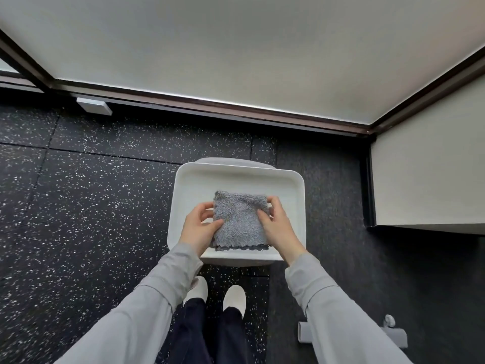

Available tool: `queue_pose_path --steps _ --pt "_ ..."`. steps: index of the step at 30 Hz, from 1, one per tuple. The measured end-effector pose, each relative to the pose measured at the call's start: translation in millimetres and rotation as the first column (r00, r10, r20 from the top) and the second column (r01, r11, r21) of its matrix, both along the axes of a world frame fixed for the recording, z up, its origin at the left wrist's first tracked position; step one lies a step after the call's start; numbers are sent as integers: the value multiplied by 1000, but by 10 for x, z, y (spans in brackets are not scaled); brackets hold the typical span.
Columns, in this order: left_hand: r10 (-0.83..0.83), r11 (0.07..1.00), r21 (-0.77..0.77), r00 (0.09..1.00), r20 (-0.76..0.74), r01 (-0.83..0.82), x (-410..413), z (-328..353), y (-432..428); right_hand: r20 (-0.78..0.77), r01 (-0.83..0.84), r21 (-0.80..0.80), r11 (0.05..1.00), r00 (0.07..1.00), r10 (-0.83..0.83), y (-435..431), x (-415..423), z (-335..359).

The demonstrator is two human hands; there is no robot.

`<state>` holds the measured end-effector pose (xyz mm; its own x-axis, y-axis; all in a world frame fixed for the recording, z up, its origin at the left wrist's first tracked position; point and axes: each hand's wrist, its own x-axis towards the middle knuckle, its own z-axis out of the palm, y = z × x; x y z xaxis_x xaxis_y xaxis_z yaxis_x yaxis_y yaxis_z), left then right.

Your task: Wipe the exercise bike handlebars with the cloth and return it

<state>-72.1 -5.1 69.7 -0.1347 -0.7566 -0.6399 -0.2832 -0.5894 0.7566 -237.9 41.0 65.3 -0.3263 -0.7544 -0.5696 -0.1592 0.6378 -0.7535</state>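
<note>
A grey fluffy cloth point(240, 219), folded into a square, lies in a white rectangular tray point(236, 177) that sits on a white stand in front of me. My left hand point(200, 227) grips the cloth's left edge, thumb on top. My right hand point(275, 224) holds its right edge, with the fingers curled over the far right corner. The exercise bike and its handlebars are out of view.
The floor point(91, 206) is black rubber with white speckles. A pale wall with a dark baseboard point(210, 106) runs behind the tray. A white cabinet point(425, 166) stands at the right. A white fitting point(393, 334) lies on the floor at lower right. My feet point(233, 298) stand just below the tray.
</note>
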Motion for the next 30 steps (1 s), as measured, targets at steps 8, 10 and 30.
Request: queue_pose_path --steps 8,10,30 --pt "-23 999 -37 997 69 25 -25 -686 -78 -189 -62 -47 997 981 52 -77 27 -662" --pt "-81 991 -91 986 148 95 -14 -736 -87 -247 -104 -53 993 965 88 -83 55 -699" --pt "-519 315 41 135 844 948 133 -697 -92 -632 -632 322 705 411 657 122 14 -582"
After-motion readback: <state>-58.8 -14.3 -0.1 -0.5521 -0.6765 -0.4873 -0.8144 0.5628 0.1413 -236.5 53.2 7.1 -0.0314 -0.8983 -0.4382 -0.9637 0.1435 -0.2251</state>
